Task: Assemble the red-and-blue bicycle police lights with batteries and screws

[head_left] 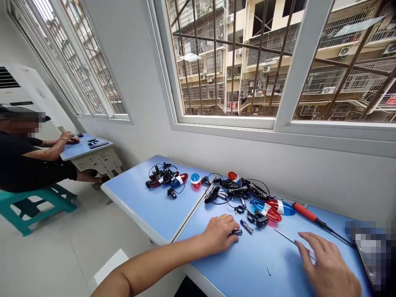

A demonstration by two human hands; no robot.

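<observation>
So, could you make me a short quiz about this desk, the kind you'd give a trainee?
1. True or false: the right hand has a thin metal rod at its fingers.
2. Which thing do the fingers of the left hand touch?
a) the small loose screw
b) a dark, battery-like cylinder
c) the green stool
3. Fill in the blank: the long tool lying beyond the right hand, towards the wall, has a ____ handle.

Key: 1 true; 2 b; 3 red.
</observation>
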